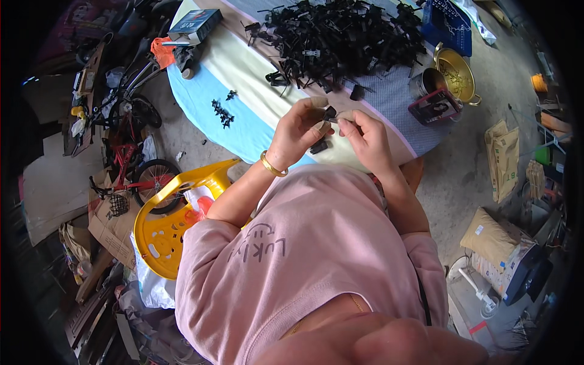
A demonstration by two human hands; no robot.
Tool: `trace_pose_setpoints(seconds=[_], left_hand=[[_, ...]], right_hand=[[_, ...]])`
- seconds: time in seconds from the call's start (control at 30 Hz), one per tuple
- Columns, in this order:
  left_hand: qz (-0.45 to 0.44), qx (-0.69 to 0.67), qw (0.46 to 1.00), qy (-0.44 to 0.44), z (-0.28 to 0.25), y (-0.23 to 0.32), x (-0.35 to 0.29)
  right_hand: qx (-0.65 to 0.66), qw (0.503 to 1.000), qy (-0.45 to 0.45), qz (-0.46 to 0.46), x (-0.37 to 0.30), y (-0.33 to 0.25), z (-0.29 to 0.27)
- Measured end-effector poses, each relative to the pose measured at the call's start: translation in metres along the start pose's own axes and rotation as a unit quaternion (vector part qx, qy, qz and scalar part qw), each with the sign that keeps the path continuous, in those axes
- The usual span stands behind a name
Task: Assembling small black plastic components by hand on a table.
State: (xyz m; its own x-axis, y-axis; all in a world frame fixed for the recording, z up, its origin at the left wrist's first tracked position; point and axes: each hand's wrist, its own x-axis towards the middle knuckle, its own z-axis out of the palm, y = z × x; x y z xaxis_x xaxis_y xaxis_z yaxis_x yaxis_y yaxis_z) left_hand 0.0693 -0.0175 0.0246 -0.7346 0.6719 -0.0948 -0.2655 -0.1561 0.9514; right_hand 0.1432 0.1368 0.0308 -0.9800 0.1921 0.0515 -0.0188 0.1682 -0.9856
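Over the near edge of the cloth-covered table (255, 91), my left hand (295, 135) holds a small black plastic part (329, 114) between thumb and fingers. Light coverings appear to wrap some of its fingertips. Close against that part, my right hand (369, 141) pinches thumb and forefinger together; what lies between them is too small to make out. Another black piece (319, 146) rests on the cloth just below my hands. Beyond them spreads a large heap of black plastic parts (340, 45), many with thin stems. A small cluster of black bits (222, 113) lies to the left.
At the table's right stand a gold-coloured two-handled pot (456, 74), a metal cup (428, 83), a phone (435, 108) and a blue box (449, 27). A blue-and-white box (194, 27) sits far left. Beside me are a yellow plastic chair (159, 234) and a red bicycle (131, 161).
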Motion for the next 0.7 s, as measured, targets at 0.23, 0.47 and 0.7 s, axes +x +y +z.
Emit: trace_pose_setpoints(seconds=[0.23,0.47,0.7], left_hand=[[0.007,0.1,0.995,0.009,0.003,0.007,-0.005],[0.047,0.13,0.99,0.008,0.005,0.013,-0.007],[0.052,0.133,0.988,0.061,0.007,0.009,-0.007]], right_hand=[[0.016,0.999,0.012,-0.027,-0.003,-0.002,0.006],[0.05,0.999,0.011,-0.019,-0.005,-0.004,0.007],[-0.01,0.999,0.008,-0.053,-0.006,-0.004,0.008]])
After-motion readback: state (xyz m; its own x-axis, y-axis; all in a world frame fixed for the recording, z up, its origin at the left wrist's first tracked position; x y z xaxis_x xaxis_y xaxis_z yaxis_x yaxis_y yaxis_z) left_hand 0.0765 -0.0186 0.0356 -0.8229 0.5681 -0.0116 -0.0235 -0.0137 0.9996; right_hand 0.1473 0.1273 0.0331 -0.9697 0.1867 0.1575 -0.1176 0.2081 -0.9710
